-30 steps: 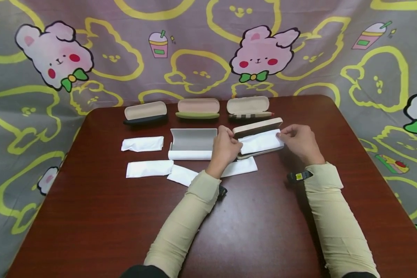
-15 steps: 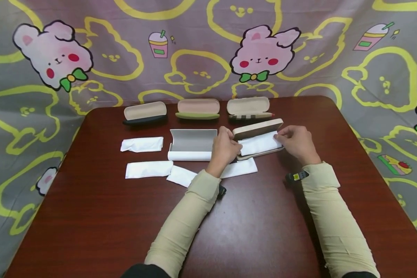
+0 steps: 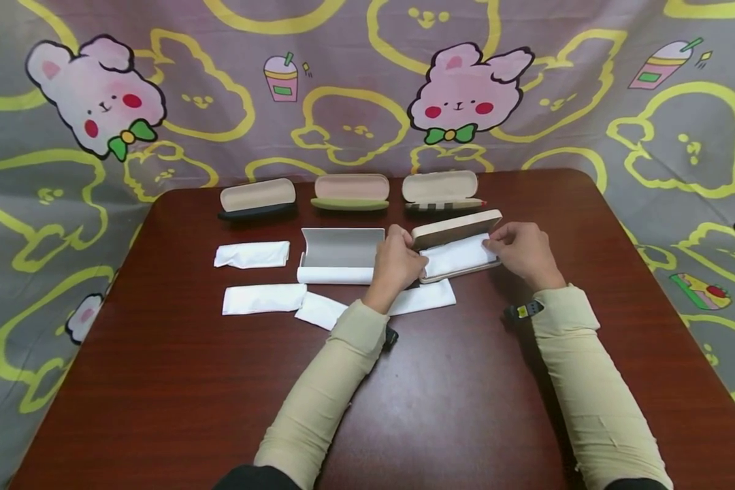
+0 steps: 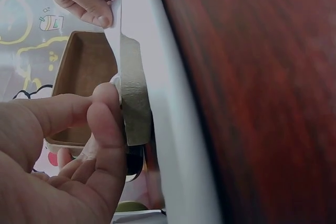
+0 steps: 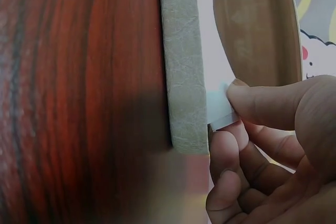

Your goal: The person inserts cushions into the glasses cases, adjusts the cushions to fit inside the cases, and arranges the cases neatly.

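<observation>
A beige eyeglass case (image 3: pixel 456 230) stands with its lid raised at the right of the table. A folded white cloth (image 3: pixel 458 257) lies lengthwise inside its lower half. My left hand (image 3: pixel 397 264) pinches the cloth's left end, thumb and forefinger right at the case rim in the left wrist view. At the other end, my right hand (image 3: pixel 523 253) pinches the cloth between thumb and fingers. In the right wrist view the cloth's corner (image 5: pixel 220 115) pokes out between that thumb and the fingers, beside the case's textured outer wall (image 5: pixel 184 72).
Behind, three open eyeglass cases stand in a row: dark (image 3: pixel 257 199), green (image 3: pixel 350 203) and striped (image 3: pixel 441 204). An open white case (image 3: pixel 341 246) with grey lining is left of my left hand. Several white cloths (image 3: pixel 265 299) lie in front, one (image 3: pixel 425 297) partly behind my left forearm.
My right hand has shifted slightly left, and the right end of the cloth has sunk lower into the beige case. The left hand has stayed almost in place.
</observation>
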`<act>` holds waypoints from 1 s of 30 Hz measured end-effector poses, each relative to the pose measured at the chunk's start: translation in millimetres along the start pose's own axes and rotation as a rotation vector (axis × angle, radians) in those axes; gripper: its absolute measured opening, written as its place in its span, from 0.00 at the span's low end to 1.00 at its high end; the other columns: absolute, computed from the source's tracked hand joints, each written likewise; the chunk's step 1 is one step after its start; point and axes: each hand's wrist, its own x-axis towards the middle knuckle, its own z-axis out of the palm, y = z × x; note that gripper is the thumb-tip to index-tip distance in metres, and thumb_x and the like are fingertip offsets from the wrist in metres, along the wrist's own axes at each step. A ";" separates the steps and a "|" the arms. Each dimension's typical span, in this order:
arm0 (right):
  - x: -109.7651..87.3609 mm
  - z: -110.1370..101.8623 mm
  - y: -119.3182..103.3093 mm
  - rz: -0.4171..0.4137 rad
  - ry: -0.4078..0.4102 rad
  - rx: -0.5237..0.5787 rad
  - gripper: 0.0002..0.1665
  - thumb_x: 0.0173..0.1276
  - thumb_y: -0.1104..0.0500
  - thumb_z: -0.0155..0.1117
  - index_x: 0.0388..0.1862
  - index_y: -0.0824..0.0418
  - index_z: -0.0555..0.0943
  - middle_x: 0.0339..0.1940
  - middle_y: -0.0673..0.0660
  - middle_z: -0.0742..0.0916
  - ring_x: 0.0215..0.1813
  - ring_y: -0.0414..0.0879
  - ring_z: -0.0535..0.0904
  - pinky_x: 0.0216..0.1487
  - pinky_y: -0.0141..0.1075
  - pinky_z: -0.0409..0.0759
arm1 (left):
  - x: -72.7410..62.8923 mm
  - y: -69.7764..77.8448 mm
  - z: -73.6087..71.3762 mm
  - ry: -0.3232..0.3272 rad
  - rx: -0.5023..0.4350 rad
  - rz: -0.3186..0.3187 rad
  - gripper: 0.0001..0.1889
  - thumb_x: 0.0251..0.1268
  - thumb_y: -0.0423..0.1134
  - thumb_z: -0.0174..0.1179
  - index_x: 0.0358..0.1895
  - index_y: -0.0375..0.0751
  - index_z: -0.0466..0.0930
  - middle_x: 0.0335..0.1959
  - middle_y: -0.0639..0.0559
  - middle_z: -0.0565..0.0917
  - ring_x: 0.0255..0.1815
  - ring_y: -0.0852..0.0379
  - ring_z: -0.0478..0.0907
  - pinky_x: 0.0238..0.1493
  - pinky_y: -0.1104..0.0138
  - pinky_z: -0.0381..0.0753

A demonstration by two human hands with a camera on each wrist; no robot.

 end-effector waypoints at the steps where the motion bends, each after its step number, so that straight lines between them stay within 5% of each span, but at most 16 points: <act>1: 0.2 0.1 -0.2 0.002 -0.001 -0.001 0.11 0.67 0.58 0.70 0.37 0.67 0.86 0.30 0.60 0.85 0.30 0.53 0.75 0.27 0.41 0.70 | -0.1 -0.3 -0.1 -0.003 -0.004 -0.003 0.18 0.56 0.27 0.69 0.41 0.39 0.68 0.16 0.54 0.84 0.15 0.62 0.81 0.33 0.67 0.77; 10: 0.7 -1.5 -2.4 0.009 0.003 -0.023 0.11 0.68 0.58 0.69 0.37 0.67 0.87 0.31 0.61 0.86 0.33 0.54 0.75 0.29 0.42 0.70 | -1.0 -0.5 -3.0 0.006 -0.037 -0.002 0.18 0.56 0.26 0.69 0.45 0.36 0.69 0.22 0.49 0.86 0.15 0.62 0.81 0.28 0.69 0.79; 19: 0.3 -3.7 -0.9 0.005 0.007 -0.017 0.11 0.67 0.58 0.69 0.37 0.68 0.87 0.32 0.61 0.87 0.34 0.54 0.77 0.30 0.41 0.72 | -2.4 2.5 -6.5 0.015 0.013 0.006 0.19 0.55 0.25 0.66 0.48 0.36 0.70 0.23 0.50 0.87 0.15 0.63 0.81 0.34 0.68 0.80; 25: -2.4 -4.6 -0.9 0.022 -0.011 0.008 0.12 0.69 0.57 0.68 0.39 0.67 0.86 0.34 0.61 0.86 0.34 0.54 0.78 0.31 0.42 0.72 | -6.1 9.1 -13.1 -0.015 0.144 -0.038 0.26 0.57 0.29 0.68 0.59 0.37 0.68 0.22 0.50 0.84 0.19 0.58 0.82 0.30 0.65 0.79; 30: -2.9 -7.6 3.4 0.054 0.006 0.044 0.17 0.71 0.52 0.65 0.44 0.66 0.82 0.37 0.63 0.84 0.36 0.55 0.77 0.32 0.43 0.72 | -11.2 15.2 -19.8 -0.080 0.288 -0.017 0.38 0.61 0.38 0.70 0.72 0.38 0.61 0.35 0.41 0.84 0.34 0.45 0.82 0.37 0.59 0.81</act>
